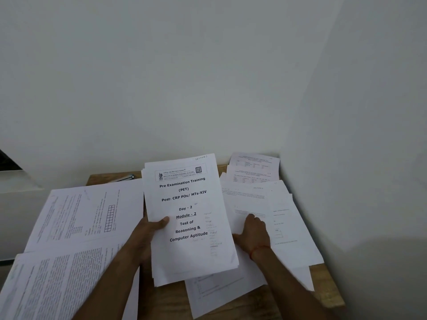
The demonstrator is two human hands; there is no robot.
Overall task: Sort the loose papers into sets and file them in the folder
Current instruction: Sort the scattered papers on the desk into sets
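My left hand (pixel 150 229) grips a stack of papers (pixel 189 255) lifted over the middle of the wooden table (pixel 328 294); its thumb lies on the cover page titled "Pre Examination Training (PET)". My right hand (pixel 253 232) rests on loose printed sheets (pixel 286 218) spread over the table's right side, fingers bent onto the paper. Two more printed sheets (pixel 253 168) lie at the back right. On the left lie large pages of dense text (pixel 76 218), one with a small grid. No folder is in view.
The table stands in a corner, with white walls behind it and close on the right. A pen-like metal object (pixel 123 178) lies at the back left of the table. A white ledge (pixel 16 181) runs along the left.
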